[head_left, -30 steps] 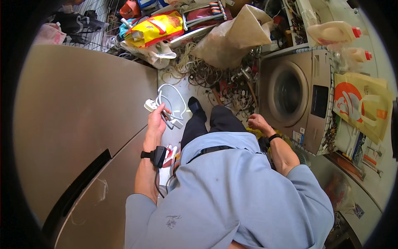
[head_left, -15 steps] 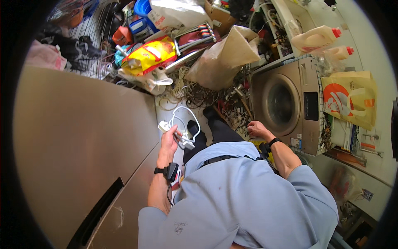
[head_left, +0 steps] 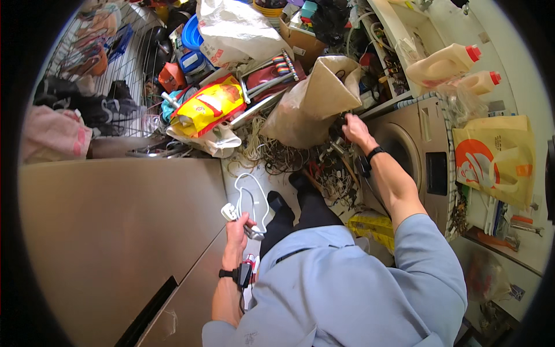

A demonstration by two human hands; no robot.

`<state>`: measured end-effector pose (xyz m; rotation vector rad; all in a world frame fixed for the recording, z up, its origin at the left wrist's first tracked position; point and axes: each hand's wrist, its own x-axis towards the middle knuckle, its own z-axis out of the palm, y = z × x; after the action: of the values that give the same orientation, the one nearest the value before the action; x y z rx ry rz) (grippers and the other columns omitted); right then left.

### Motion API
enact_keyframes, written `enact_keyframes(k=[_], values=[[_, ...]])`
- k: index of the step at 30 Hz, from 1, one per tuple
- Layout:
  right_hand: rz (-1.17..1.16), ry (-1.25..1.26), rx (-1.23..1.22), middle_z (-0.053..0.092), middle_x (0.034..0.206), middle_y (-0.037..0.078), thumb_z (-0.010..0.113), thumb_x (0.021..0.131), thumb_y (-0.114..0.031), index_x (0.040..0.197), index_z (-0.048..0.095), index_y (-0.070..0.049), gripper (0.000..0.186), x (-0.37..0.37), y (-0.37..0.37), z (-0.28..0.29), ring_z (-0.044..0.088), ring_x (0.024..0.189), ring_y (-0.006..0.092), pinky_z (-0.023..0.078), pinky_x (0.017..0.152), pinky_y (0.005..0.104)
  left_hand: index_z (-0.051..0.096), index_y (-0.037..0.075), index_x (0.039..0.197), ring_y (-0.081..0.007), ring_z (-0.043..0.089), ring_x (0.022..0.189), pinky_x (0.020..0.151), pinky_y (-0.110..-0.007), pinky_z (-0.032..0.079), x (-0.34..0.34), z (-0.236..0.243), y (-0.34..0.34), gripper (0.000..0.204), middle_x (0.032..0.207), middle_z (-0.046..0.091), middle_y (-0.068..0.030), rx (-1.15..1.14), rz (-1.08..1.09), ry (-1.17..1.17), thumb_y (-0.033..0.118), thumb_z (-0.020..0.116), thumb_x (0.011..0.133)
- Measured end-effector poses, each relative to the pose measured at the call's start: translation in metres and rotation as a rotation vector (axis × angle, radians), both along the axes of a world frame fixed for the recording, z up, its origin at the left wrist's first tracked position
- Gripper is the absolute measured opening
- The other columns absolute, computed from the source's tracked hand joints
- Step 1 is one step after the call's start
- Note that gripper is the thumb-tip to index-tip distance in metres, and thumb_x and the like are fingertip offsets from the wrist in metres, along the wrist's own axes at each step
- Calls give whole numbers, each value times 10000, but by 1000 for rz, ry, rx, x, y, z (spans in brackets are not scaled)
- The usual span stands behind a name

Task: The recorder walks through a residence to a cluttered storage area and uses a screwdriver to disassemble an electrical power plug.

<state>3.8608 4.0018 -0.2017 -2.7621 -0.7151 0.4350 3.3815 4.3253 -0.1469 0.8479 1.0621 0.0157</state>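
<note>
My left hand (head_left: pixel 236 231) is closed around a white power cord (head_left: pixel 260 194), bent into loose loops. A blocky white end (head_left: pixel 228 212) of the cord sticks out beyond the thumb, and a second white piece hangs under the fingers. My right arm is stretched forward, with my right hand (head_left: pixel 358 132) in front of the washing machine (head_left: pixel 430 130). Its fingers are curled together close to the lower right side of a large beige sack (head_left: pixel 298 113). Whatever they may hold is hidden.
Tangled cables (head_left: pixel 341 185) cover the floor past my feet. A yellow-red bag (head_left: pixel 214 104) and a folded metal-framed stool (head_left: pixel 272 75) lie at the far left. A brown metallic panel (head_left: pixel 127 225) stands on my left. Jugs (head_left: pixel 445 65) and a yellow tote bag (head_left: pixel 497 156) sit at right.
My right hand has moved forward from beside the washing machine to near the sack. My left hand keeps the power cord, now slightly lower in view. The view has tilted forward.
</note>
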Motion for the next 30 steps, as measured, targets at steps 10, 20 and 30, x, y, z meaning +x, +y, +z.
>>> enact_keyframes(k=[10, 20, 30], values=[[-233, -27, -28, 709, 929, 111, 643, 902, -293, 1091, 584, -102, 276, 128, 66, -55, 681, 905, 382, 537, 799, 517, 656, 5, 954, -160, 616, 559, 538, -275, 506, 86, 11, -37, 119, 709, 669, -98, 26, -168, 164, 107, 706, 921], [347, 75, 178, 683, 765, 126, 601, 741, -118, 721, 672, -83, 82, -84, 81, -33, 673, 764, 327, 524, 680, 475, 634, 88, 870, -97, 509, 530, 495, -250, 407, 263, -32, -59, 228, 673, 592, 1, 18, -332, 202, 204, 828, 841], [409, 285, 360, 652, 810, 95, 609, 824, -174, 821, 682, -94, 109, -164, 59, -28, 620, 829, 303, 469, 714, 445, 589, -30, 1117, -490, 667, 936, 824, -544, 526, 313, -72, -114, 416, 964, 689, -307, 939, -1024, 233, 191, 681, 776]])
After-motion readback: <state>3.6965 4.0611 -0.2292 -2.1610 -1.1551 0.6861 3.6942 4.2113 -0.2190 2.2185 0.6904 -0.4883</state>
